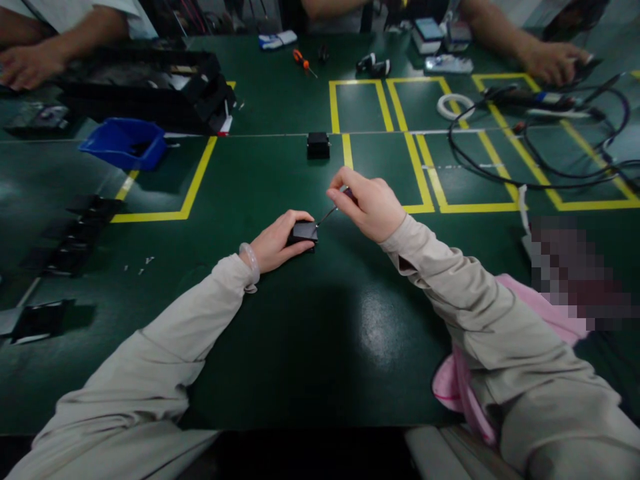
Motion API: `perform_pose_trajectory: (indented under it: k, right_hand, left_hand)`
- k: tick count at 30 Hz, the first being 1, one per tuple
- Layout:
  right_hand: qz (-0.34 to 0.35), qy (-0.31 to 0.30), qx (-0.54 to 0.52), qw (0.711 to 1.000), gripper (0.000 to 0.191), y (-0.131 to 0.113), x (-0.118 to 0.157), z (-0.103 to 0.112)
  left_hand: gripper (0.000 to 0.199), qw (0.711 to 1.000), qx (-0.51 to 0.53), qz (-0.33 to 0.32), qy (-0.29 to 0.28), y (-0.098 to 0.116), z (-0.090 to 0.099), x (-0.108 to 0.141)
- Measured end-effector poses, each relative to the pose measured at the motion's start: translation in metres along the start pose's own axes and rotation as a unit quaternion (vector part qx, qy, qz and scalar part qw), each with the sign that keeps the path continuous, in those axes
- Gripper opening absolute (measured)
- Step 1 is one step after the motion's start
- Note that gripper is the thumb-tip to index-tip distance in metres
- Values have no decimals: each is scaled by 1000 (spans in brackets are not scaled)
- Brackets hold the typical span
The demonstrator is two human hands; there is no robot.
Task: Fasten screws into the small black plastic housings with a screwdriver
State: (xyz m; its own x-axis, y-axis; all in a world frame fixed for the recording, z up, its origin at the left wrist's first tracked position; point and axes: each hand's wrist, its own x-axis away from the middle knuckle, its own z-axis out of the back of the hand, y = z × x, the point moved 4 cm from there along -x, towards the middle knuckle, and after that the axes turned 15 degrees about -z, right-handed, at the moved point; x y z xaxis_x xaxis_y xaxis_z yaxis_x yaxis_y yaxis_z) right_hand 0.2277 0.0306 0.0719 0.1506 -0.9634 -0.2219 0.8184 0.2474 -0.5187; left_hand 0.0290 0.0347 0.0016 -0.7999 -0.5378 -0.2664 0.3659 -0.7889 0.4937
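Observation:
On the green table, my left hand (281,241) grips a small black block (304,232) between thumb and fingers. My right hand (369,203) is closed round the dark handle of a screwdriver, up and to the right of the block. The thin metal shaft (327,217) slants down to the left, its tip at the block's right end. Whether the tip sits in a screw is too small to tell. A second black block (319,145) stands farther back on the table.
A blue bin (125,143) and black parts (73,237) lie left, with several small screws (145,265). Cables (530,180), a white tape roll (455,107) and pink cloth (465,393) are right. An orange screwdriver (301,61) lies behind. Other people's hands (557,63) work across the table.

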Motion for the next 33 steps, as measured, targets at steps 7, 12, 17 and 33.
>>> perform_pose_trajectory:
  k: [7, 12, 17, 33]
  right_hand:
    - [16, -4, 4, 1000, 21, -5, 2, 3]
    - [23, 0, 45, 999, 20, -10, 3, 8]
    - [24, -12, 72, 997, 23, -15, 6, 10]
    - [13, -34, 105, 994, 28, -25, 12, 7]
  left_hand:
    - [45, 1000, 13, 3, -3, 6, -2, -3]
    - [47, 999, 36, 0, -10, 9, -5, -3]
    - [47, 998, 53, 17, -19, 8, -4, -2]
    - [42, 999, 40, -20, -29, 7, -2, 1]
